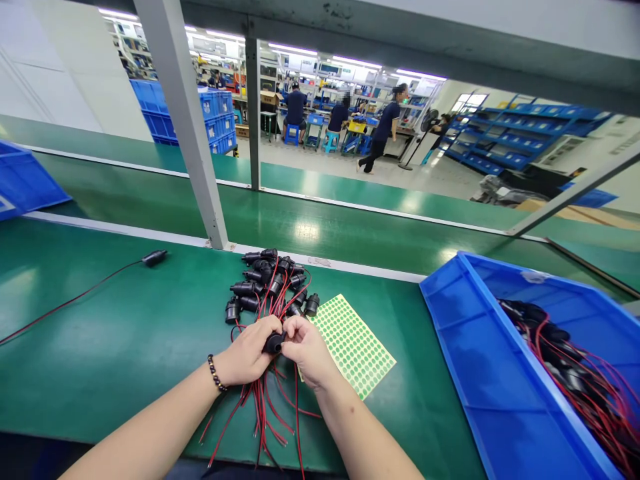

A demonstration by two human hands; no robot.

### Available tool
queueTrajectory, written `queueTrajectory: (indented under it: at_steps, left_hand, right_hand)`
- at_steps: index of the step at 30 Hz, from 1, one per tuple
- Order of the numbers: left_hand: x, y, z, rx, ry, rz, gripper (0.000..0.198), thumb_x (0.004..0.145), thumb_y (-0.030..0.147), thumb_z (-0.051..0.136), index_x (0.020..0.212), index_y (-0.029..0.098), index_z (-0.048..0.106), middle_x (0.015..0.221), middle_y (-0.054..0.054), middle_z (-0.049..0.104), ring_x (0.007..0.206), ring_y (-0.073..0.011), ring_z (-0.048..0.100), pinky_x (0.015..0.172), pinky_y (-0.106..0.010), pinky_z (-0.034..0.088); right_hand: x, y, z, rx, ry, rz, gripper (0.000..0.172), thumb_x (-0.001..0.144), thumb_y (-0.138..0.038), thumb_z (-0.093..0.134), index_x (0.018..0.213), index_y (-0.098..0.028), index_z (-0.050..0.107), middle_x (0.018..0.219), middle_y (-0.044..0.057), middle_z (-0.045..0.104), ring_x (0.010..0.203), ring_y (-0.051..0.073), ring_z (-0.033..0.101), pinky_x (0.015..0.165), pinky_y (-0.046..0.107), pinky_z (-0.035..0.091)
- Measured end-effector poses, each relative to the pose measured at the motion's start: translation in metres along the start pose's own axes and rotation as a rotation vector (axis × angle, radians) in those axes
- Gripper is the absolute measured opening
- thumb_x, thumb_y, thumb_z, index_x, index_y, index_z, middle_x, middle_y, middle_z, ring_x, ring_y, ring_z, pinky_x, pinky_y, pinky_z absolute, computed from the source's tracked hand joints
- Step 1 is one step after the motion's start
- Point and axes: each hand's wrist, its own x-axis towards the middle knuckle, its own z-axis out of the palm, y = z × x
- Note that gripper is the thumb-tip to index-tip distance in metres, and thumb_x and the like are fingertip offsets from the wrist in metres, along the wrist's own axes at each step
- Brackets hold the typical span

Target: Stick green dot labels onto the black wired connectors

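Note:
My left hand (253,350) is closed around a black cylindrical part (273,343) with a round hole in the end that faces me. On its right side, the bent fingers and thumb of my right hand (307,350) pinch at the same part; whether anything small is between them is hidden. Just beyond lies a pile of similar black cylindrical parts (247,288) with thin red and black wires (260,407) running under my hands toward the table's front edge. A sheet of green round stickers (355,343) lies beside my right hand, partly behind it.
On the right stands a blue bin (467,347) holding more wired black parts (560,353). One black part (154,258) with a long wire lies on the left of the green table (125,360). Another blue bin (30,180) and a metal post (187,133) stand behind. People work farther back.

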Motion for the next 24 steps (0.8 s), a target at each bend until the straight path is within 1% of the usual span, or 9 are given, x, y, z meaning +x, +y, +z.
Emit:
queueTrajectory:
  at_steps: [2, 3, 5, 8, 13, 17, 21, 22, 24]
  left_hand:
    - [0.000, 0.000, -0.001, -0.023, -0.046, -0.014, 0.026, 0.070, 0.007, 0.041, 0.093, 0.019, 0.038, 0.092, -0.004, 0.047, 0.083, -0.0164, 0.045, 0.077, -0.030, 0.038]
    - [0.001, 0.000, -0.002, -0.049, -0.061, -0.035, 0.024, 0.072, 0.008, 0.041, 0.092, 0.019, 0.038, 0.091, -0.004, 0.047, 0.082, -0.0160, 0.045, 0.076, -0.030, 0.038]
    - [0.001, 0.000, -0.003, -0.110, -0.067, -0.090, 0.021, 0.075, 0.012, 0.043, 0.094, 0.019, 0.038, 0.091, -0.003, 0.047, 0.081, -0.0154, 0.046, 0.074, -0.028, 0.039]
    - [0.002, 0.001, -0.004, -0.173, -0.050, -0.144, 0.023, 0.076, 0.017, 0.046, 0.097, 0.019, 0.036, 0.093, -0.003, 0.046, 0.084, -0.0154, 0.046, 0.075, -0.027, 0.039]
    - [0.003, 0.001, -0.004, -0.168, -0.060, -0.133, 0.019, 0.076, 0.017, 0.044, 0.095, 0.019, 0.038, 0.091, -0.003, 0.046, 0.081, -0.0153, 0.046, 0.072, -0.027, 0.038]
    - [0.004, 0.001, -0.002, -0.136, -0.020, -0.115, 0.022, 0.073, 0.013, 0.045, 0.093, 0.020, 0.039, 0.090, -0.003, 0.048, 0.079, -0.0156, 0.047, 0.071, -0.028, 0.039]
    - [0.007, 0.007, -0.003, -0.105, 0.015, -0.093, 0.027, 0.069, 0.010, 0.048, 0.093, 0.020, 0.040, 0.089, -0.002, 0.050, 0.077, -0.0154, 0.049, 0.071, -0.028, 0.041]
    - [0.008, 0.010, -0.005, -0.096, 0.043, -0.092, 0.026, 0.070, 0.011, 0.049, 0.093, 0.019, 0.042, 0.089, -0.003, 0.050, 0.078, -0.0154, 0.049, 0.071, -0.028, 0.041]
    - [0.010, 0.016, -0.014, -0.069, 0.140, -0.108, 0.025, 0.070, 0.014, 0.053, 0.093, 0.018, 0.046, 0.091, -0.004, 0.049, 0.082, -0.0160, 0.049, 0.075, -0.028, 0.042]
  right_hand:
    - [0.001, 0.000, -0.002, -0.020, -0.005, 0.048, 0.025, 0.049, -0.002, 0.053, 0.060, -0.019, 0.037, 0.057, -0.008, 0.038, 0.053, 0.007, 0.029, 0.050, 0.019, 0.022]
    - [0.001, 0.000, -0.003, -0.027, 0.000, 0.054, 0.024, 0.049, -0.003, 0.053, 0.060, -0.018, 0.038, 0.056, -0.008, 0.037, 0.053, 0.007, 0.029, 0.050, 0.019, 0.021]
    - [0.002, -0.002, -0.003, -0.014, 0.008, 0.038, 0.020, 0.052, -0.006, 0.053, 0.061, -0.018, 0.040, 0.059, -0.007, 0.040, 0.056, 0.008, 0.034, 0.052, 0.020, 0.026]
    - [0.001, -0.004, -0.002, 0.028, -0.002, 0.020, 0.016, 0.056, -0.009, 0.053, 0.066, -0.018, 0.044, 0.066, -0.005, 0.047, 0.063, 0.009, 0.042, 0.060, 0.022, 0.032]
    - [0.000, -0.001, 0.001, -0.052, 0.020, -0.015, 0.025, 0.056, -0.007, 0.053, 0.075, -0.020, 0.043, 0.067, -0.006, 0.045, 0.062, 0.009, 0.043, 0.058, 0.021, 0.033]
    - [0.001, 0.002, 0.004, -0.106, 0.020, -0.042, 0.026, 0.059, -0.007, 0.052, 0.078, -0.021, 0.041, 0.070, -0.005, 0.046, 0.064, 0.011, 0.045, 0.059, 0.022, 0.036]
    - [0.002, 0.003, 0.004, -0.104, -0.030, -0.071, 0.022, 0.065, -0.011, 0.055, 0.082, -0.021, 0.043, 0.074, -0.003, 0.046, 0.068, 0.011, 0.046, 0.062, 0.023, 0.038]
    - [0.002, 0.003, 0.003, -0.100, -0.041, -0.077, 0.022, 0.068, -0.014, 0.056, 0.085, -0.021, 0.044, 0.076, -0.003, 0.046, 0.068, 0.011, 0.045, 0.062, 0.023, 0.038]
    - [0.002, 0.003, 0.001, -0.104, -0.037, -0.091, 0.024, 0.072, -0.020, 0.057, 0.093, -0.021, 0.046, 0.077, -0.002, 0.047, 0.064, 0.010, 0.044, 0.059, 0.023, 0.037]
